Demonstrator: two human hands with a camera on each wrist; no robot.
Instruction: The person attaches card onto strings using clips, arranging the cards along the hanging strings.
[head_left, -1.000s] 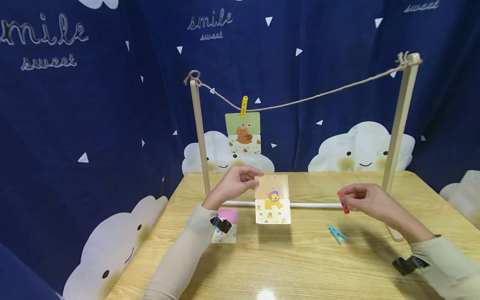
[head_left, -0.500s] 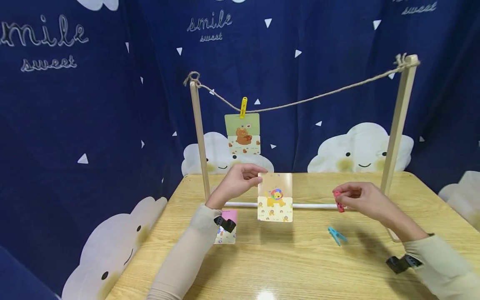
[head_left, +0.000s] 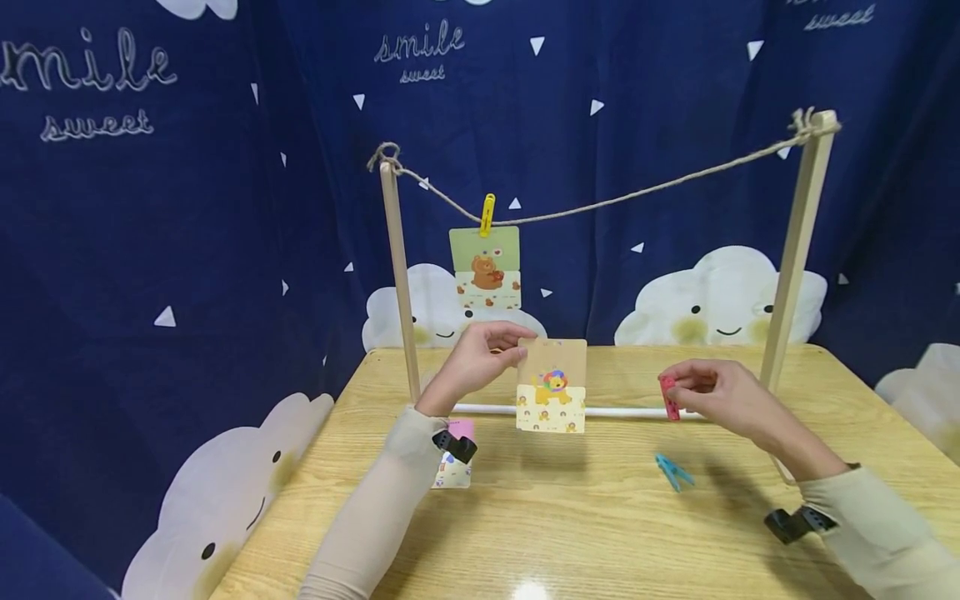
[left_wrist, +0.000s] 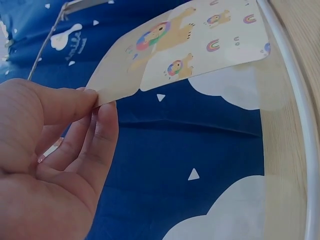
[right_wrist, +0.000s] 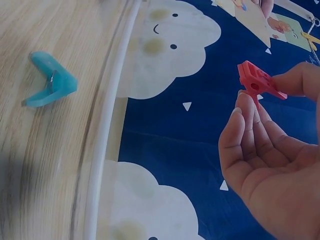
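Note:
My left hand [head_left: 486, 360] pinches the upper left corner of a lion card [head_left: 551, 385], holding it upright above the table. In the left wrist view, thumb and fingertips grip the card's edge. To the right, my right hand [head_left: 723, 398] pinches a red clothespin [head_left: 670, 398] by its handle end, seen up close in the right wrist view. Behind, a bear card [head_left: 486, 268] hangs from the rope [head_left: 600, 202] under a yellow clothespin [head_left: 487, 215]. A blue clothespin [head_left: 674, 472] lies on the table below my right hand. A pink-topped card [head_left: 459, 467] is partly hidden by the left wrist.
The rope sags between a left wooden post [head_left: 401, 275] and a right wooden post [head_left: 798, 250]. A white rod [head_left: 622, 412] runs low between them across the wooden table [head_left: 570, 533]. A dark blue curtain [head_left: 622, 75] with clouds hangs behind.
The left hand has moved slightly right and up with the lion card. My right hand has shifted left and a little up, carrying the red clothespin.

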